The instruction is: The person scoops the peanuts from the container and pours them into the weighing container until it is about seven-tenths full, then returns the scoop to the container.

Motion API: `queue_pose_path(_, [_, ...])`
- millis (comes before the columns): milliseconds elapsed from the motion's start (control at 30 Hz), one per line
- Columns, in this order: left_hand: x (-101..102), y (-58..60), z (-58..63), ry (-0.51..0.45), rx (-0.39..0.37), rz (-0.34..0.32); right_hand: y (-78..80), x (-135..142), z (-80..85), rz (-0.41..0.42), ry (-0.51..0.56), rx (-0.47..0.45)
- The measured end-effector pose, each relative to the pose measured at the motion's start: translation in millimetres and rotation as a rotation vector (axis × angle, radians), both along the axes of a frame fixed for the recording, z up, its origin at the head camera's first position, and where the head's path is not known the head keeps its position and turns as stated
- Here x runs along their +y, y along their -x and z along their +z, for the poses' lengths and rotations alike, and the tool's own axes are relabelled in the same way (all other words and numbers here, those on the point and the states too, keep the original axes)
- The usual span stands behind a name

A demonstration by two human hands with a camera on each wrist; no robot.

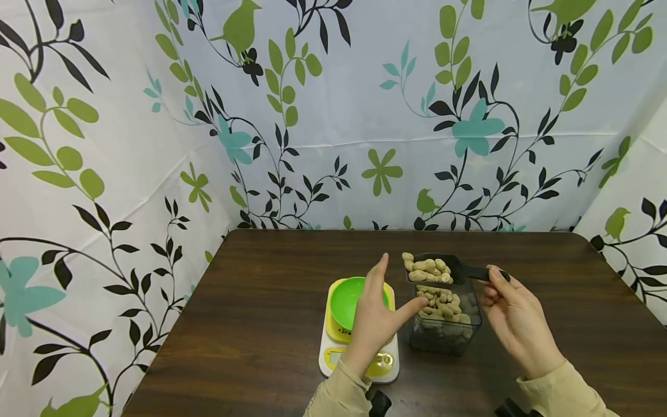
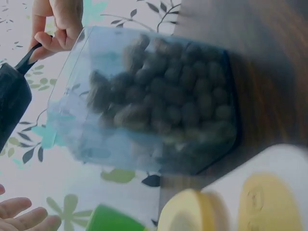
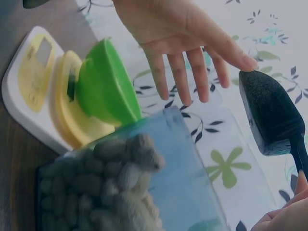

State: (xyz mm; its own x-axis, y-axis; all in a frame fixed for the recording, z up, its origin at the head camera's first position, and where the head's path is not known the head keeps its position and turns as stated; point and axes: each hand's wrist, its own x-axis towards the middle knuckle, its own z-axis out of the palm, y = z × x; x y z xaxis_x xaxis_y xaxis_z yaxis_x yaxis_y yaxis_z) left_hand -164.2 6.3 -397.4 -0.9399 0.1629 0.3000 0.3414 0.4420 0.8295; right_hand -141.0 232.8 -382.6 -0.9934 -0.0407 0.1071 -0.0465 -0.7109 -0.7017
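Note:
My right hand (image 1: 513, 315) pinches the handle of a black scoop (image 1: 458, 269) heaped with unshelled peanuts (image 1: 427, 270). The scoop is held above a clear plastic container (image 1: 445, 339) that has more peanuts in it. With fingers extended and thumb spread, my left hand (image 1: 377, 315) hovers between the container and a green bowl (image 1: 346, 301). That bowl sits on a yellow and white kitchen scale (image 1: 385, 368), partly hidden by the left hand. In the right wrist view the left hand (image 3: 185, 43) holds nothing, and its thumb tip appears close to the scoop (image 3: 272, 115).
The scale and container stand side by side on a dark brown wooden table (image 1: 250, 324). Behind and at both sides hangs a white cloth (image 1: 333, 116) printed with leaves, birds and flowers. The container's wall (image 2: 72, 86) rises above the peanuts inside.

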Motion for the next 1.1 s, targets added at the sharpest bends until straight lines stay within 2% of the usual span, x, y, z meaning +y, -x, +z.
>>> queue_pose_path(200, [-17,4.7,3.9,0.027,0.030,0.058,3.3,-13,6.2,-0.011,-0.091,-0.038])
queue_pose_path(367, [-29,8.6,2.0,0.008,0.088,0.068,7.1,-23,10.0,-0.021,-0.163,-0.084])
queue_pose_path(500, [-39,11.2,-2.9,-0.002,0.143,0.089,10.9,-29,12.5,-0.015,-0.174,-0.106])
queue_pose_path(600, [-46,13.1,-8.6,0.002,0.157,0.112,14.1,-34,13.6,-0.013,-0.170,-0.126])
queue_pose_path(833, [-55,14.1,-22.8,-0.043,0.098,0.146,21.1,-41,10.6,-0.009,-0.271,-0.180])
queue_pose_path(1100, [-62,12.1,-43.5,-0.030,0.042,0.176,27.8,-45,6.2,-0.025,-0.360,-0.244])
